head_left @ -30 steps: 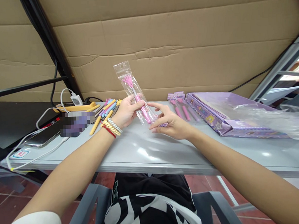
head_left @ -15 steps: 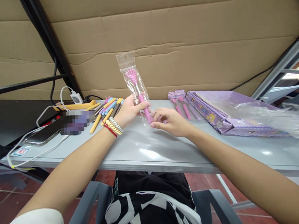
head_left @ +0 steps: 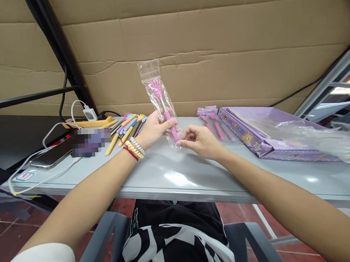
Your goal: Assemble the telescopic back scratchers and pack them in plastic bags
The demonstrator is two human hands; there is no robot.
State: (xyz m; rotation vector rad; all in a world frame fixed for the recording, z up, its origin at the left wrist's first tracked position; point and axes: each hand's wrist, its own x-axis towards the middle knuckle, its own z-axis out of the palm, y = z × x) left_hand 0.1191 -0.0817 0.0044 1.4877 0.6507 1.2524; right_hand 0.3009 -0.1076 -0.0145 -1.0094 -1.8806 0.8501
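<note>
A pink back scratcher (head_left: 171, 128) with a hand-shaped head stands tilted inside a clear plastic bag (head_left: 149, 71), head end up. My left hand (head_left: 153, 130) is closed around the bagged handle, thumb across its front. My right hand (head_left: 201, 142) pinches the lower end of the bag by the handle's tip, thumb and forefinger together. Just left of my left wrist lies a pile of loose back scratchers (head_left: 129, 127) in yellow, blue, pink and dark colours. To the right of my hands, several bagged pink back scratchers (head_left: 218, 130) lie side by side.
A purple open box (head_left: 259, 142) stands at the right, with clear plastic bags (head_left: 311, 136) heaped over it. At the left a phone (head_left: 52, 153), white cables and a charger (head_left: 90, 113) lie on the grey table (head_left: 165, 174). A cardboard wall (head_left: 205, 37) rises behind.
The bagged back scratcher has shifted very slightly to the right in my hands. My right fingers have moved a little along the bag's lower end; both hands keep their grip.
</note>
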